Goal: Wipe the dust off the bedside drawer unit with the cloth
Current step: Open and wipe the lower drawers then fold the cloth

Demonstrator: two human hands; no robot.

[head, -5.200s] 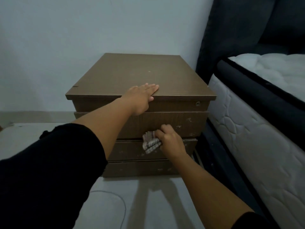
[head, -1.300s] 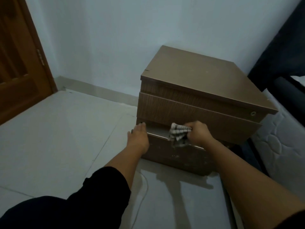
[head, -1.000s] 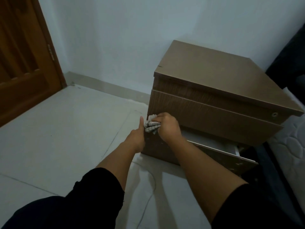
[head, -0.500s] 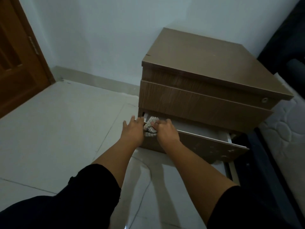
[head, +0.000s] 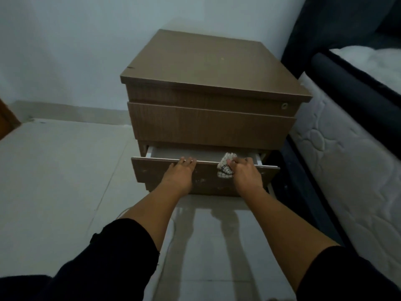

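Note:
The brown bedside drawer unit (head: 208, 68) stands on the floor against the wall, its lower drawer (head: 152, 172) pulled partly out with a white inside. My left hand (head: 181, 172) rests on the drawer front, fingers hooked over its top edge. My right hand (head: 246, 172) grips a bunched checked cloth (head: 225, 167) and presses it on the top edge of the drawer front, toward the right end.
A bed with a white quilted mattress (head: 347, 166) and dark frame (head: 355, 88) stands close on the right. Pale tiled floor (head: 54, 181) spreads to the left. A thin white cable (head: 123, 212) lies on the floor by my left arm.
My right hand has slid the cloth along the drawer's top edge from its left end to its right end. My left hand shifted to the middle of the edge. The view swung right.

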